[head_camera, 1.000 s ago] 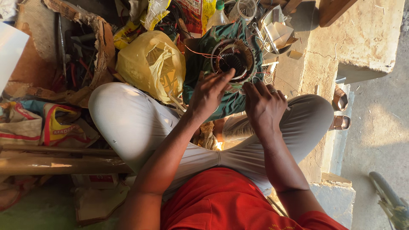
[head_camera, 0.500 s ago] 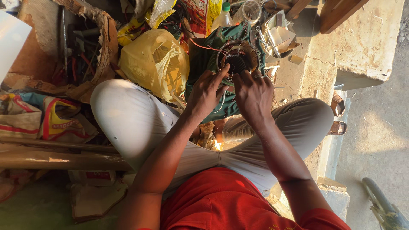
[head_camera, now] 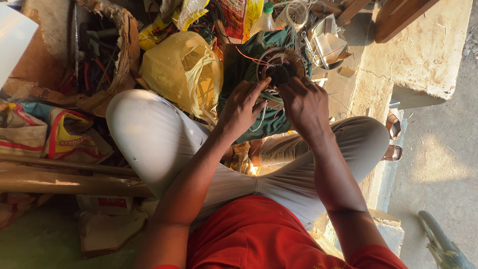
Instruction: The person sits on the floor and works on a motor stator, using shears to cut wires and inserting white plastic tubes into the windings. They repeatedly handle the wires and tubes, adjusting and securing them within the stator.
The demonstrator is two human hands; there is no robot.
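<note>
Copper-wound stator (head_camera: 280,69) on green cloth (head_camera: 264,119), between the knees.
Left hand (head_camera: 242,107) and right hand (head_camera: 303,102) pinch at its windings, fingers curled. Likely heavy and stiff in the iron; wires thin, easily bent. Best gripped by the outer ring. Yellow bag (head_camera: 181,72) beside.

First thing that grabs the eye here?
Both hands at top centre: the left hand and right hand reach for a round motor winding with copper wire, resting on green cloth. Left of it sits a crumpled yellow plastic bag. The person's crossed legs in pale trousers fill the middle.
</note>
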